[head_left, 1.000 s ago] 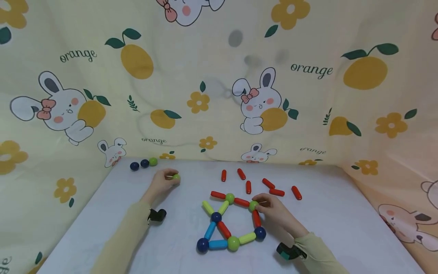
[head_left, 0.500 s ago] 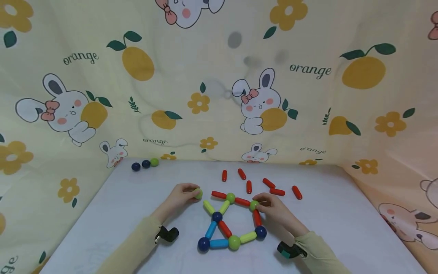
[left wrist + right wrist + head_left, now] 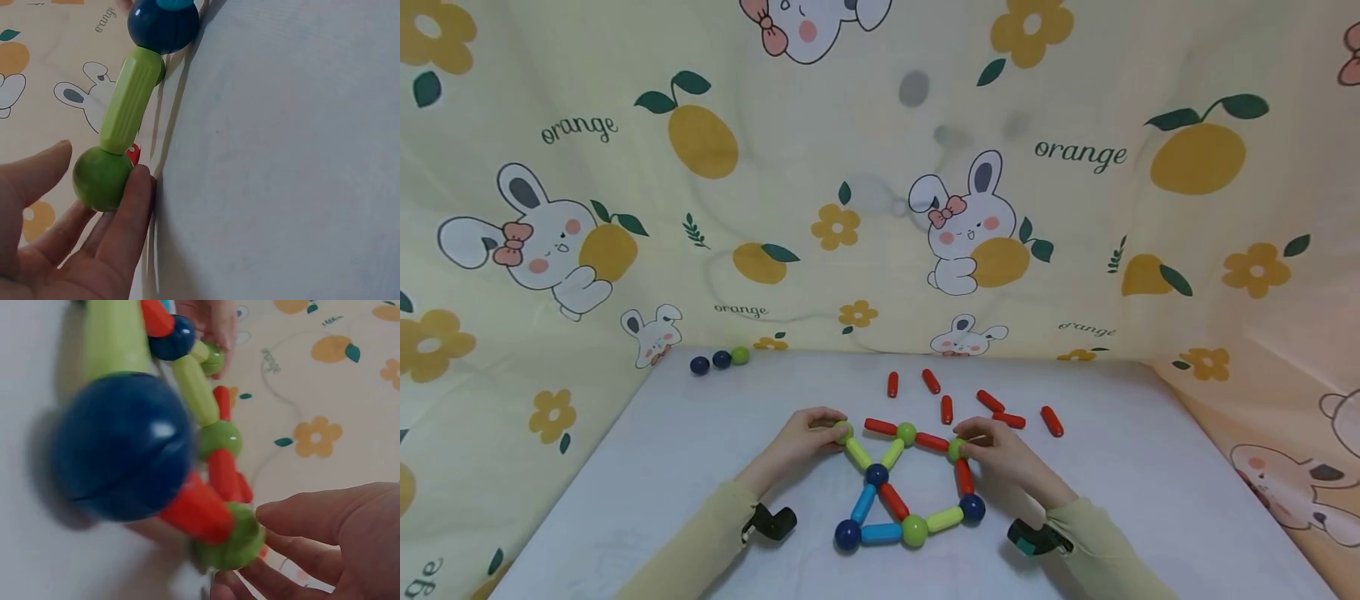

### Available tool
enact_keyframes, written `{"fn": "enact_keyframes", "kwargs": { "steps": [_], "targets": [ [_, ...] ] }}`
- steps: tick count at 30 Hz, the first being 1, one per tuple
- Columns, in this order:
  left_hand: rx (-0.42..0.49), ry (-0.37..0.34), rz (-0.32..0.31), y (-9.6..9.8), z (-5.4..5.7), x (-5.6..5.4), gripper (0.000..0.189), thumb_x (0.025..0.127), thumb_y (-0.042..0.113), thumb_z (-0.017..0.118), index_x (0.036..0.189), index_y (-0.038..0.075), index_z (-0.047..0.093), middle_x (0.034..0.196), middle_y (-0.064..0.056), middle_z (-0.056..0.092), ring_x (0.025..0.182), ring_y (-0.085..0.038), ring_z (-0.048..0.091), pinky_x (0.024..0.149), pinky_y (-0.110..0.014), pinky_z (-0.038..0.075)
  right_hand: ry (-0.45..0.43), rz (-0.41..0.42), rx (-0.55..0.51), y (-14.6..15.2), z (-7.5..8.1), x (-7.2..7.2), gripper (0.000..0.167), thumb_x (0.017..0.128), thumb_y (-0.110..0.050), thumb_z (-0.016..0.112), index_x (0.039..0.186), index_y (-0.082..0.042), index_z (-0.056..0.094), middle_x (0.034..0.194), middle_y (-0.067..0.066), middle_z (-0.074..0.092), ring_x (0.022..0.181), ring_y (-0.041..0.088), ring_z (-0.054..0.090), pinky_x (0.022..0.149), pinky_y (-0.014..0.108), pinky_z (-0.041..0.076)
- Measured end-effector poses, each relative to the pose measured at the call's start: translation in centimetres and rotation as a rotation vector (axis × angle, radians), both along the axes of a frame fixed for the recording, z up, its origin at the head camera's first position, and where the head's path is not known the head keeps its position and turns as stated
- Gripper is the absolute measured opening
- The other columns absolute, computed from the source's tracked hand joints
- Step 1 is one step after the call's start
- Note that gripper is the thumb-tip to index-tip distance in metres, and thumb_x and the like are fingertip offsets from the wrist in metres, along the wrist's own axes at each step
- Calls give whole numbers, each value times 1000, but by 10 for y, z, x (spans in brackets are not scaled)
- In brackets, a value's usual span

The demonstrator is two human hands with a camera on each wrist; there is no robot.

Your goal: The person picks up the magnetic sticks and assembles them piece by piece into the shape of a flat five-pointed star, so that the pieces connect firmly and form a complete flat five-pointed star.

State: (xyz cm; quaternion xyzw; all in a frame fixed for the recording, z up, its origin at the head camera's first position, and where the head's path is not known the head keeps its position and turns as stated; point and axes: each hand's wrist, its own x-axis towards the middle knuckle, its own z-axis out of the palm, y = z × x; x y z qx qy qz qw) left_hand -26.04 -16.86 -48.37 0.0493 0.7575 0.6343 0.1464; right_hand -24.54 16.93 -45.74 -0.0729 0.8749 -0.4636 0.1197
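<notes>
A frame of coloured magnetic rods and balls lies on the white table. My left hand (image 3: 808,442) is at its upper left corner, fingers around a green ball (image 3: 103,178). That ball meets the end of a lime green rod (image 3: 131,100); the rod's other end joins a dark blue ball (image 3: 877,475). In the left wrist view the thumb appears slightly off the ball. On the right, my right hand (image 3: 1011,458) holds another green ball (image 3: 234,540) between thumb and fingers. Red rods join this ball to a green ball (image 3: 906,433) and a dark blue ball (image 3: 125,447).
Several loose red rods (image 3: 947,409) lie behind the frame. At the back left sit two dark blue balls (image 3: 700,366) and a green ball (image 3: 740,356). A patterned cloth (image 3: 805,325) hangs behind the table. Each wrist wears a black camera (image 3: 772,522).
My left hand has carried the green ball rightward and toward me, from left of the frame to the lime rod's free end. The right hand stays at its green ball.
</notes>
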Motion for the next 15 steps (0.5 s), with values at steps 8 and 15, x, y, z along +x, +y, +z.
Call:
{"fn": "enact_keyframes", "kwargs": {
  "steps": [8, 15],
  "targets": [
    [-4, -32, 92, 4, 2, 1, 33, 91, 13, 64, 119, -4, 56, 112, -16, 59, 96, -24, 62, 80, -34, 55, 92, 95, -4, -20, 18, -27, 30, 92, -13, 65, 121, -6, 61, 115, 13, 62, 105, 27, 57, 86, 38, 52],
    [3, -46, 100, 2, 3, 2, 32, 88, 8, 66, 117, -4, 56, 110, -17, 59, 95, -24, 63, 81, -34, 55, 95, 251, -83, -45, 25, -50, 32, 92, -13, 65, 123, -7, 59, 119, 18, 60, 105, 27, 57, 87, 37, 51]
  ]
}}
